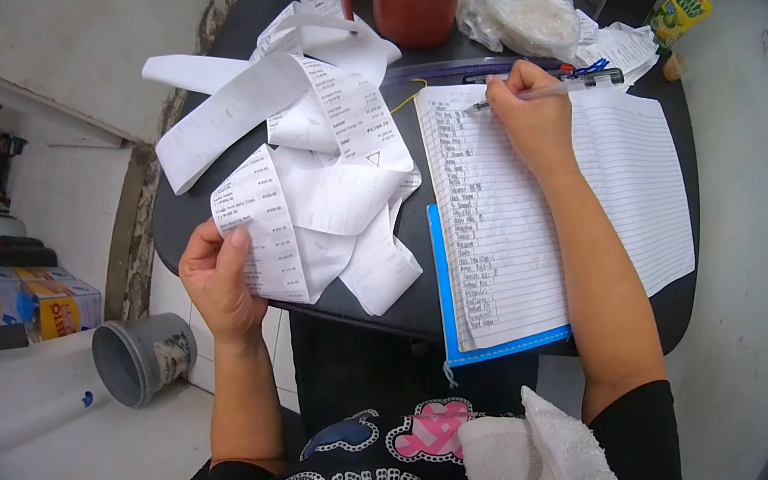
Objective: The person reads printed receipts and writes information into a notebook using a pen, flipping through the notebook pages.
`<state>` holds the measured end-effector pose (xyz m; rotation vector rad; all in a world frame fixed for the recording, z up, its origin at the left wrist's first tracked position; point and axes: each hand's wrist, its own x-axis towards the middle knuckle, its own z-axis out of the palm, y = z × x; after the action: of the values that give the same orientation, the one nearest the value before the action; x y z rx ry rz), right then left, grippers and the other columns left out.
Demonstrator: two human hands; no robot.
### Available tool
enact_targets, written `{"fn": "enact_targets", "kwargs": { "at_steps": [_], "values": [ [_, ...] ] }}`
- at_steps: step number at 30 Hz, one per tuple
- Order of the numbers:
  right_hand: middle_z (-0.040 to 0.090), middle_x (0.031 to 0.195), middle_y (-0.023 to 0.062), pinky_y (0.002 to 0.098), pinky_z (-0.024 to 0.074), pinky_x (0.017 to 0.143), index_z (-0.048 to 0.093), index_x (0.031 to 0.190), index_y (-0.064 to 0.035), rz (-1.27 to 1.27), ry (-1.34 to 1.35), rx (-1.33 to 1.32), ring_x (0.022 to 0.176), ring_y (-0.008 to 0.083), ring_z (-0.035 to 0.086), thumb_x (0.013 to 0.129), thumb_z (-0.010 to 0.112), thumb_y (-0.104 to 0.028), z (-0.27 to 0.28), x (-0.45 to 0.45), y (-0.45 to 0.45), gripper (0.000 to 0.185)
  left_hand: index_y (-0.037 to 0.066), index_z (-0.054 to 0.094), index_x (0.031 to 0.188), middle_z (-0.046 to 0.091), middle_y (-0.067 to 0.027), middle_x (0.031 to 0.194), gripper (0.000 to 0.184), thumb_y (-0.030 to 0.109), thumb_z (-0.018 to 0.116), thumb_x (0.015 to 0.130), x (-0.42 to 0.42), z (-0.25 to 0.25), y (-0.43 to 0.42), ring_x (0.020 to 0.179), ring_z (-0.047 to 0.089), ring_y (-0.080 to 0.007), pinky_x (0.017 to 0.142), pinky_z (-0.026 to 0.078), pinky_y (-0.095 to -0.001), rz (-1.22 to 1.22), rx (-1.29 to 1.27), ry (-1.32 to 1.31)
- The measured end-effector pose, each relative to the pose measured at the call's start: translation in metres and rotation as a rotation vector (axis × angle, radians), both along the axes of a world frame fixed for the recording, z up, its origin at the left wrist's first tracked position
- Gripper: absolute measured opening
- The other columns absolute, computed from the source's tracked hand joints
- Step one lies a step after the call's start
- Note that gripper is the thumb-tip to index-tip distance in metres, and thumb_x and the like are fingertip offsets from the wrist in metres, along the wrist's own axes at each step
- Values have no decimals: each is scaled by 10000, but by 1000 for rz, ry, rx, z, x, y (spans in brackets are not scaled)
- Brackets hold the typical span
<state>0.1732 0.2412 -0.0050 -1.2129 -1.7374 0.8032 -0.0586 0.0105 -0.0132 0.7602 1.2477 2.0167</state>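
My left hand [224, 278] pinches the lower end of a long paper receipt [262, 222] between thumb and fingers. The rest of the receipt strip curls in a loose heap on the black table. In my right hand [533, 118] is a pen [571, 86], its tip touching the upper left part of an open notebook [597, 212]. A column of small handwriting runs down the left side of that ruled page. Under the notebook a bright blue cover [443, 279] sticks out at the left and bottom.
A red mug [415, 1] with a lid stands at the back of the black table [176, 234]. Beside it lie a plastic-wrapped round item [527, 15], more pens and crumpled paper [626, 50]. A grey bucket [143, 358] lies tipped on the floor at left.
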Motion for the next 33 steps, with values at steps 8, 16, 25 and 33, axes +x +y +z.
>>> {"fn": "enact_targets", "kwargs": {
  "at_steps": [8,16,25,33],
  "values": [
    [434,477,44,288,321,447,415,539,-16,17,-28,-13,477,96,378,679,608,-161,4,1,0,279,-33,550,882,630,-136,893,79,27,539,831,1,1,1,757,620,-152,726,502,-278,2,0,-10],
    [377,478,-17,267,281,446,369,518,-53,60,104,-103,496,66,332,686,615,-150,2,5,-6,313,-32,551,888,632,-137,890,84,31,537,834,0,-2,1,754,620,-150,721,503,-273,0,22,21],
    [378,478,-12,269,276,442,385,526,-46,71,91,-82,488,71,334,681,623,-166,0,3,-6,308,-31,556,888,634,-140,888,87,35,543,832,1,-1,2,751,624,-152,721,506,-274,6,20,21],
    [411,478,12,274,304,447,411,538,-33,80,63,-80,482,88,363,687,630,-190,0,3,-7,308,-29,556,886,635,-148,889,87,39,541,835,1,-1,2,745,628,-155,711,512,-270,6,11,29]
  ]
}}
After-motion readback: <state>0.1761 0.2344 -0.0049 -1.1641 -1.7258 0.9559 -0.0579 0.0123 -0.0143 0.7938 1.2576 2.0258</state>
